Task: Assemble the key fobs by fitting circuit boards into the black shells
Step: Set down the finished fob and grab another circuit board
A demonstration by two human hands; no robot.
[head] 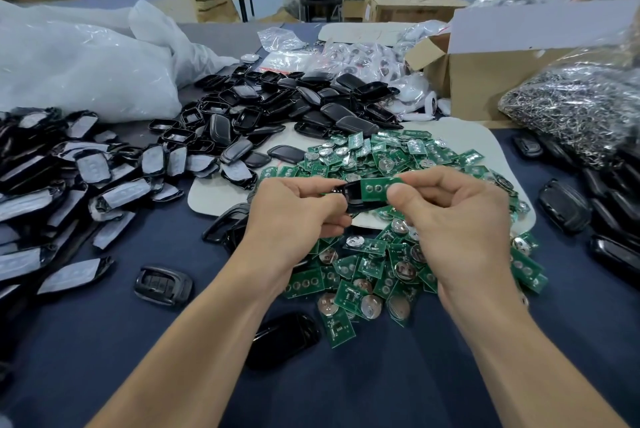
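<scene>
A: Reaching over the blue table [415,386], how do the forearms sit?
B: Both angle inward and meet above the heap of green circuit boards [349,275], with the pile of black shells [277,98] beyond.
A: And the hands?
B: The left hand [298,213] curls its fingers round one black shell [351,197]. The right hand [450,219] pinches a circuit board [375,188] between thumb and forefinger, its end meeting the shell. Both are held up, clear of the table.
</scene>
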